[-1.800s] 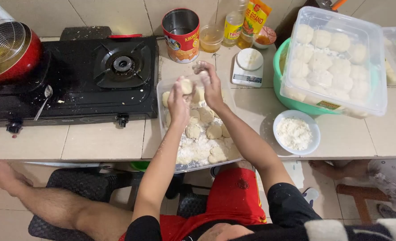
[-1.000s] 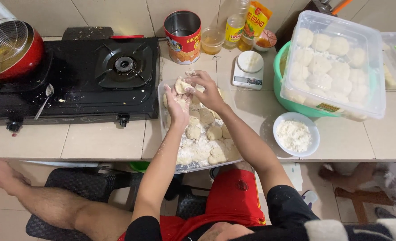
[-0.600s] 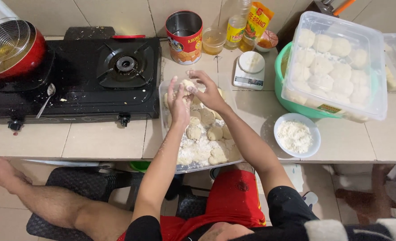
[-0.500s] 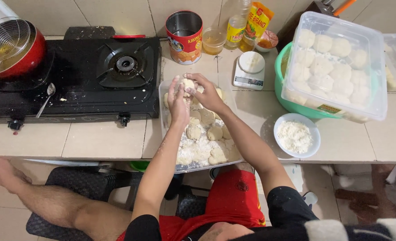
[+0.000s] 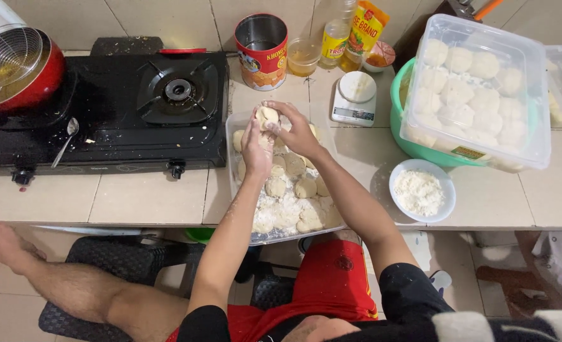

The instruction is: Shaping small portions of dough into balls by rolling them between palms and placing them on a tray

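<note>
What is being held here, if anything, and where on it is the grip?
A small dough piece, held between the left hand and the right hand above the floured tray; fingers close on its sides and underside.

- The beige tiled worktop [image 5: 148,199] runs the width of the view, backed by a tiled wall.
- On its left stands a black two-burner gas stove [image 5: 103,114].
- Behind the middle stand a red-labelled open metal tin [image 5: 262,50], a small clear cup of amber liquid [image 5: 304,56] and a yellow oil bottle [image 5: 335,39].
- A small white kitchen scale [image 5: 355,96] sits just right of these.
- A clear rectangular tray dusted with flour [image 5: 281,218] lies at the front edge, overhanging it slightly.
- To the right sit a green plastic basin [image 5: 404,120] and, nearer the front, a white bowl of flour [image 5: 422,190].
</note>
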